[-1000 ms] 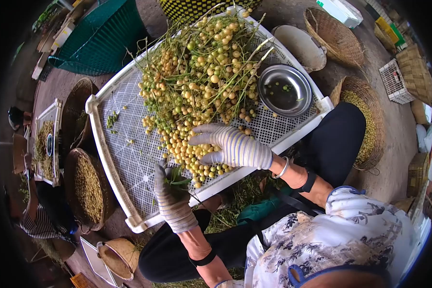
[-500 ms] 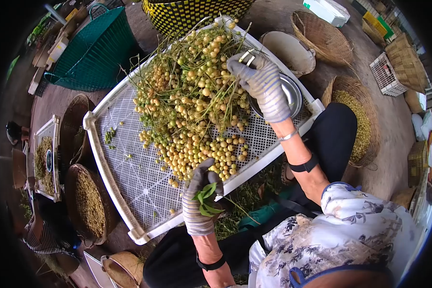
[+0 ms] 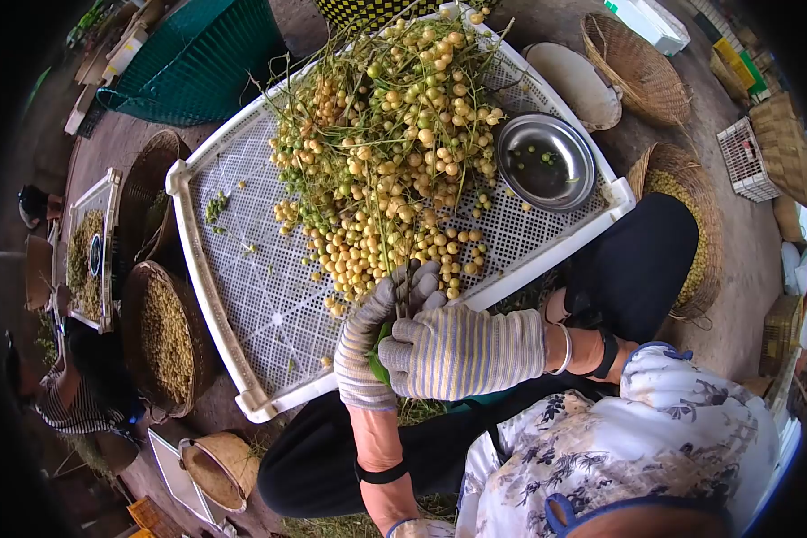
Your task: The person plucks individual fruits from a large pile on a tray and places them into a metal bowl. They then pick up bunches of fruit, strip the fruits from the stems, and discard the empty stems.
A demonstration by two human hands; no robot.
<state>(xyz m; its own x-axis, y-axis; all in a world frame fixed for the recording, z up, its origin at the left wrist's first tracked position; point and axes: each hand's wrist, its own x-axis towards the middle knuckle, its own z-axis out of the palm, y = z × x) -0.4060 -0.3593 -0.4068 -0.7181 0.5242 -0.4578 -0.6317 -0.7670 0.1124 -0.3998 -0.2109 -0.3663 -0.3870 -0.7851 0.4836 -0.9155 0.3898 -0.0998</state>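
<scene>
My left hand [image 3: 372, 345], in a striped glove, is closed round thin stems at the near edge of the white perforated tray [image 3: 215, 336]. Green leaves [image 3: 378, 354] stick out between my two hands. My right hand [image 3: 462, 351], gloved too, is closed on the same stems, right against the left. The stems [image 3: 387, 238] run up over a heap of small yellow-green fruits [image 3: 377, 134] on twigs. Loose fruits [image 3: 350, 260] lie just beyond my hands. A metal bowl [image 3: 545, 162] with a few green fruits rests on the tray's right part.
Baskets of fruit stand at the right [image 3: 690, 233] and left [image 3: 166, 341]. A green basket [image 3: 197, 67] is at the upper left, an empty wicker basket [image 3: 637, 67] at the upper right. Another person [image 3: 72, 394] sits at the far left beside a second tray [image 3: 112, 251].
My right hand has come down from the heap beside the bowl to my left hand, bringing stems. Both hands are now together on the stems; the bowl is uncovered.
</scene>
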